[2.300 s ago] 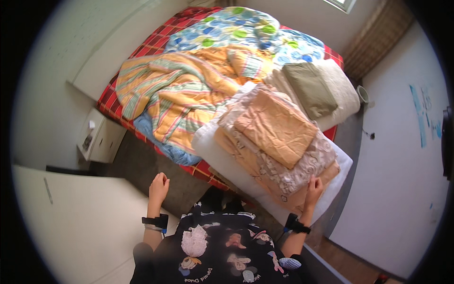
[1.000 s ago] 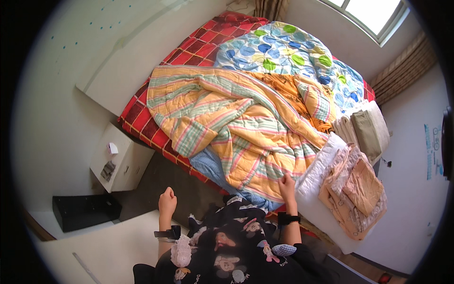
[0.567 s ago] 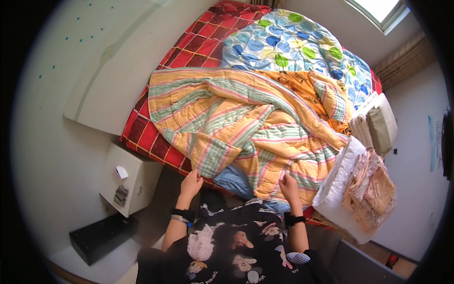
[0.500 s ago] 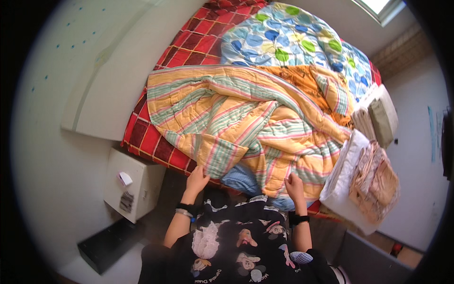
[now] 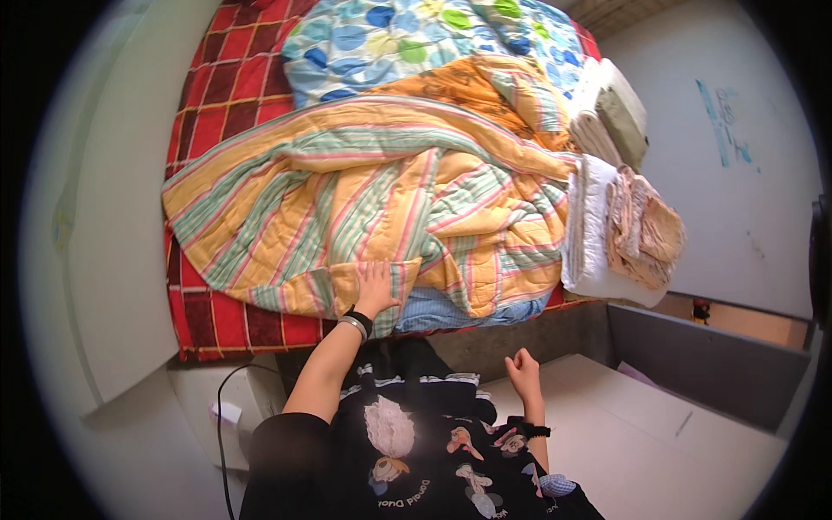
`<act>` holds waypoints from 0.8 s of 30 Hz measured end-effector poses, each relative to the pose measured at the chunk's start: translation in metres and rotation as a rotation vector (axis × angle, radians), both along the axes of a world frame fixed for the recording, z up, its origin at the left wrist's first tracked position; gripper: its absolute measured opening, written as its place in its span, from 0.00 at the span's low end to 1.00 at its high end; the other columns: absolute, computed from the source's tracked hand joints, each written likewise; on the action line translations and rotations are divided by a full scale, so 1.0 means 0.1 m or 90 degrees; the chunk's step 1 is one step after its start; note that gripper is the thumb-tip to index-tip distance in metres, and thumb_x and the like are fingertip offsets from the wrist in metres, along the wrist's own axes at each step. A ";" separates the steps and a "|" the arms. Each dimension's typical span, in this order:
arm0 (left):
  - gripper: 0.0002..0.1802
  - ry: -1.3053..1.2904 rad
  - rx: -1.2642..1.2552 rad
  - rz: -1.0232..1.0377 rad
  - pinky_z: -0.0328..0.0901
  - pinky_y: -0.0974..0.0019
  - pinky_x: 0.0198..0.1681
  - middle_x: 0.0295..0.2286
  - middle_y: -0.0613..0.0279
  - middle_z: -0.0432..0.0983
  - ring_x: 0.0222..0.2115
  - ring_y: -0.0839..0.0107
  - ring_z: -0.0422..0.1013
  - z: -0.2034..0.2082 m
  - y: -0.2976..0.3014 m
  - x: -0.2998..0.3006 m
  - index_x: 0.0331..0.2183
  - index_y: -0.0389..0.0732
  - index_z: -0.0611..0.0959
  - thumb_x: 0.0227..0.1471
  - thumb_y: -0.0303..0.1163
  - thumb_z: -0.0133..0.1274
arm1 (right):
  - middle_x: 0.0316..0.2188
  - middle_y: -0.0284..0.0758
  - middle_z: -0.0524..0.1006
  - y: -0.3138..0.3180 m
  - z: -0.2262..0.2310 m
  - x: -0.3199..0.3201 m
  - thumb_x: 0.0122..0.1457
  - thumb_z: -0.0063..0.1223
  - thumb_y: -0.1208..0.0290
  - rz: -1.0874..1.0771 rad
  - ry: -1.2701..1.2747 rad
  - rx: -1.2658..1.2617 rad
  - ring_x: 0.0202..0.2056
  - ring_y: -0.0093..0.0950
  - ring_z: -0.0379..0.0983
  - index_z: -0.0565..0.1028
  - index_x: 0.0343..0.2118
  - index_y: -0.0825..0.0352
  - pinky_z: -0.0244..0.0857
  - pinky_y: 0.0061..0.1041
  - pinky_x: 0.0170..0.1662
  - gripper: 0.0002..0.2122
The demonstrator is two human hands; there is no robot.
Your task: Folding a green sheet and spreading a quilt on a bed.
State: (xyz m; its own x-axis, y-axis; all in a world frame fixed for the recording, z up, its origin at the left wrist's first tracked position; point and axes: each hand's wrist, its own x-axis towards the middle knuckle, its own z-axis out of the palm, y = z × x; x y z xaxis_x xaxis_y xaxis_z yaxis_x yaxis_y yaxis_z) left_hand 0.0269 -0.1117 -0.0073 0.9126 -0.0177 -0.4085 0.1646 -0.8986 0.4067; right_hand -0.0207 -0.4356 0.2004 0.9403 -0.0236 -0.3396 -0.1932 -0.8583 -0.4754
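Note:
A yellow, green and pink striped quilt (image 5: pixel 347 199) lies rumpled across the bed. My left hand (image 5: pixel 374 288) rests palm down with spread fingers on a turned-over corner at its near edge. Away from the bed, to the right, my right hand (image 5: pixel 523 373) hangs in the air with curled fingers and nothing visible in them. A blue cloth (image 5: pixel 433 310) shows from under the quilt's near edge.
Red checked bedding (image 5: pixel 234 87) covers the bed. Beyond the quilt lie an orange blanket (image 5: pixel 442 85) and a dotted blue-green quilt (image 5: pixel 364 43). Folded white bedding (image 5: pixel 588 225) and peach cloth (image 5: pixel 646 230) are stacked at right. A dark cable (image 5: pixel 220 433) hangs by the white cabinet (image 5: pixel 195 390).
My left hand has opened from its grip and now presses on the quilt's corner. My right hand has let go of the quilt's edge and drawn back. The view has shifted.

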 end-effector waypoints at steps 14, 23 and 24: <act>0.18 0.043 -0.200 0.017 0.64 0.54 0.33 0.25 0.45 0.73 0.29 0.50 0.70 1.06 0.61 0.09 0.34 0.41 0.76 0.43 0.44 0.49 | 0.13 0.41 0.65 0.21 -0.69 0.35 0.45 0.52 0.72 0.055 0.059 0.094 0.19 0.38 0.64 0.62 0.19 0.70 0.58 0.32 0.23 0.11; 0.13 -0.339 -0.082 0.429 0.53 0.70 0.19 0.12 0.61 0.54 0.16 0.77 0.52 2.27 1.65 -1.05 0.17 0.36 0.63 0.43 0.23 0.51 | 0.24 0.39 0.70 -0.21 -2.06 0.94 0.41 0.57 0.64 0.050 0.093 0.178 0.28 0.32 0.67 0.68 0.30 0.69 0.61 0.27 0.32 0.16; 0.13 -0.333 -0.062 0.457 0.53 0.70 0.19 0.12 0.61 0.54 0.16 0.76 0.52 2.33 1.62 -1.16 0.17 0.36 0.63 0.43 0.23 0.51 | 0.30 0.42 0.68 -0.17 -2.12 1.01 0.41 0.57 0.61 0.087 0.062 0.141 0.33 0.34 0.66 0.67 0.34 0.69 0.61 0.29 0.36 0.20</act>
